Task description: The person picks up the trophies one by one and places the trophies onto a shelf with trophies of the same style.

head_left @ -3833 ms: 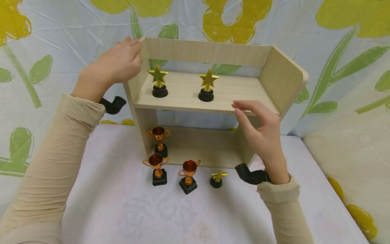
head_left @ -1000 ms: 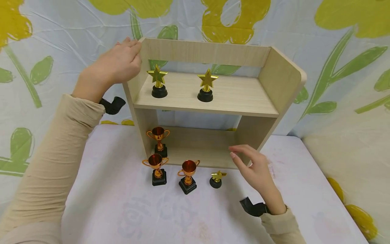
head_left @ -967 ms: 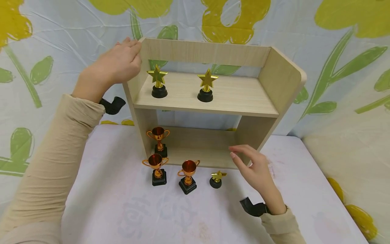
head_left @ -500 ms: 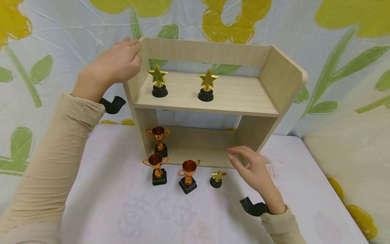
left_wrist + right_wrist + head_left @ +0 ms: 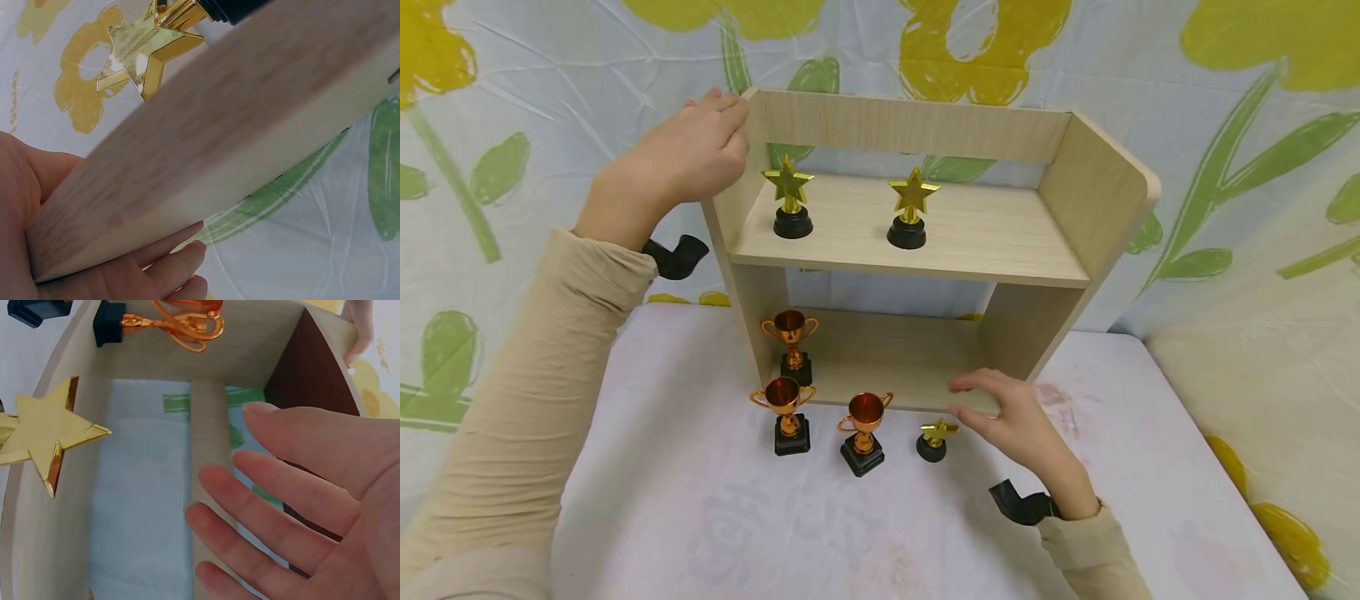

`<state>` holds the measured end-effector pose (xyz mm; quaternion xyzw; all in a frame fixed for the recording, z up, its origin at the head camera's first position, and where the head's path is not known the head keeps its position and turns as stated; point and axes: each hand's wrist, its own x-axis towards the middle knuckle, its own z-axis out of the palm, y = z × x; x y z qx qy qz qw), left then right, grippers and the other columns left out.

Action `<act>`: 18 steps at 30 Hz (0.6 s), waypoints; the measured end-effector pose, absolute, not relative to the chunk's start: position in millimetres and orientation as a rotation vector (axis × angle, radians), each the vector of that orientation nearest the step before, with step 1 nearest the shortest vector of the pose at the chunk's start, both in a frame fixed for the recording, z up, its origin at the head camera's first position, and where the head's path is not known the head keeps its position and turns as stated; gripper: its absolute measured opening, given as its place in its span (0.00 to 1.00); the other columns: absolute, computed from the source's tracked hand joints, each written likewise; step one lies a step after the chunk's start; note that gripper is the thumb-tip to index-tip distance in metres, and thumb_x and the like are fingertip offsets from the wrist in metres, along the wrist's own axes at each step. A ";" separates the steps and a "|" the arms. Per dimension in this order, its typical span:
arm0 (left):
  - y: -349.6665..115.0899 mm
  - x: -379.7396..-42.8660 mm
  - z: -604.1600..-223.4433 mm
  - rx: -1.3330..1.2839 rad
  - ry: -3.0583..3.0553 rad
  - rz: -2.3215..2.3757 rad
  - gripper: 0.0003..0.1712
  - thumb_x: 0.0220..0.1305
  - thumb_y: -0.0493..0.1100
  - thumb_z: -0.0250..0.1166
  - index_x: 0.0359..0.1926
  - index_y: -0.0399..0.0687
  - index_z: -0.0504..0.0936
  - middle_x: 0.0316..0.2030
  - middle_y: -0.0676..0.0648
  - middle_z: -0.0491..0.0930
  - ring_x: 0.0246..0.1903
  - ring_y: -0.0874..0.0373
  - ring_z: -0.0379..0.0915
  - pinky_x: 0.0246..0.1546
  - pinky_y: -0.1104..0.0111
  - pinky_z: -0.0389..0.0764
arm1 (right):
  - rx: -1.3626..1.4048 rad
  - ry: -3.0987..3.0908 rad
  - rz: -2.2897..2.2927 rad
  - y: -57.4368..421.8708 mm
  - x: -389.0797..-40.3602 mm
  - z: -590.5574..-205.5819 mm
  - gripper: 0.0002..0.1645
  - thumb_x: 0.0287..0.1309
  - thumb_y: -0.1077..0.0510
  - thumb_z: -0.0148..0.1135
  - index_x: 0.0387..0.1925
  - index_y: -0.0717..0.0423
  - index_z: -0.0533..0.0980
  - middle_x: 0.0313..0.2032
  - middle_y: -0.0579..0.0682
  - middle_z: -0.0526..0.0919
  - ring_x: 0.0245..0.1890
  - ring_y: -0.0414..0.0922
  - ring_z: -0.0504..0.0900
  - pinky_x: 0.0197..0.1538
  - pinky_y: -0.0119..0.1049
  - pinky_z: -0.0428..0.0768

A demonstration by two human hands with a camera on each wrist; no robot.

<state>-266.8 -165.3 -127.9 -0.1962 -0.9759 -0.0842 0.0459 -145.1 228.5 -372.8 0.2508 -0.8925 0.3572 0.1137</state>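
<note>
In the head view my left hand grips the top left edge of the wooden shelf's side panel; the left wrist view shows thumb and fingers on either side of the board. My right hand is in front of the lower shelf, thumb and fingers apart, holding nothing. Just left of its fingertips a gold star trophy with a round black base stands on the table. Seen from the right wrist, the star lies off the spread fingers. Two similar star trophies, one left and one middle, stand on the upper shelf.
A bronze cup trophy stands at the left of the lower shelf. Two more bronze cups, one left and one right, stand on the white-covered table before the shelf. A flower-patterned cloth hangs behind.
My right hand has come down from the upper shelf's front edge. In the last half second it shifted left towards the table's star trophy, its thumb and fingers spreading. My left hand stays put.
</note>
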 end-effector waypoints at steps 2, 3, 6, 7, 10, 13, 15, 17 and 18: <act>-164.7 -267.3 -127.8 -0.598 -2.978 -0.258 0.35 0.73 0.43 0.23 0.76 0.32 0.38 0.77 0.33 0.34 0.75 0.39 0.22 0.76 0.52 0.29 | 0.743 -2.622 1.038 229.9 -147.6 -375.0 0.16 0.53 0.63 0.74 0.45 0.53 0.84 0.45 0.45 0.85 0.48 0.46 0.83 0.52 0.51 0.82; -164.5 -267.5 -127.7 -0.598 -2.978 -0.257 0.35 0.73 0.43 0.22 0.76 0.32 0.37 0.77 0.33 0.34 0.75 0.39 0.22 0.76 0.52 0.29 | 0.747 -2.625 1.038 230.4 -148.8 -376.1 0.16 0.53 0.63 0.74 0.45 0.53 0.84 0.45 0.45 0.85 0.48 0.46 0.83 0.52 0.51 0.82; -165.3 -266.9 -127.5 -0.594 -2.984 -0.254 0.35 0.73 0.44 0.22 0.77 0.33 0.37 0.77 0.34 0.34 0.75 0.40 0.22 0.76 0.52 0.29 | 0.756 -2.642 1.035 230.7 -151.0 -378.9 0.15 0.53 0.63 0.74 0.44 0.54 0.85 0.45 0.45 0.86 0.47 0.47 0.83 0.52 0.51 0.82; -165.4 -266.8 -127.6 -0.593 -2.987 -0.256 0.35 0.73 0.44 0.22 0.77 0.33 0.37 0.77 0.34 0.33 0.75 0.40 0.22 0.76 0.52 0.29 | 0.757 -2.647 1.031 230.8 -151.7 -379.7 0.15 0.53 0.63 0.74 0.44 0.54 0.85 0.44 0.45 0.86 0.47 0.47 0.83 0.51 0.51 0.82; -165.7 -266.0 -127.8 -0.591 -2.990 -0.258 0.35 0.73 0.44 0.22 0.77 0.34 0.37 0.77 0.35 0.33 0.75 0.41 0.21 0.76 0.52 0.29 | 0.767 -2.658 1.028 230.8 -152.9 -381.3 0.14 0.53 0.63 0.74 0.44 0.54 0.85 0.44 0.46 0.86 0.47 0.47 0.84 0.51 0.50 0.83; -165.4 -266.0 -128.2 -0.591 -2.988 -0.260 0.35 0.73 0.44 0.22 0.77 0.34 0.37 0.77 0.35 0.33 0.75 0.41 0.22 0.76 0.53 0.29 | 0.767 -2.669 1.037 230.7 -153.5 -382.5 0.14 0.53 0.63 0.73 0.43 0.53 0.85 0.43 0.45 0.86 0.47 0.46 0.84 0.51 0.48 0.83; -165.2 -265.9 -127.9 -0.592 -2.984 -0.261 0.35 0.73 0.44 0.22 0.77 0.33 0.37 0.77 0.34 0.34 0.75 0.40 0.22 0.76 0.52 0.29 | 0.771 -2.676 1.047 230.7 -154.1 -383.4 0.13 0.54 0.63 0.73 0.43 0.52 0.85 0.43 0.45 0.86 0.47 0.46 0.84 0.51 0.48 0.83; -165.1 -266.0 -127.7 -0.591 -2.982 -0.260 0.35 0.73 0.43 0.23 0.77 0.33 0.37 0.77 0.34 0.34 0.75 0.40 0.22 0.76 0.52 0.29 | 0.775 -2.683 1.057 230.8 -154.8 -384.7 0.13 0.55 0.63 0.72 0.43 0.52 0.85 0.44 0.44 0.86 0.47 0.45 0.84 0.50 0.48 0.83; -164.9 -265.8 -127.3 -0.591 -2.981 -0.259 0.35 0.73 0.43 0.23 0.77 0.33 0.37 0.77 0.34 0.34 0.75 0.40 0.22 0.76 0.52 0.29 | 0.778 -2.685 1.060 230.9 -155.2 -385.4 0.12 0.56 0.63 0.72 0.43 0.53 0.85 0.44 0.44 0.86 0.47 0.45 0.84 0.50 0.47 0.83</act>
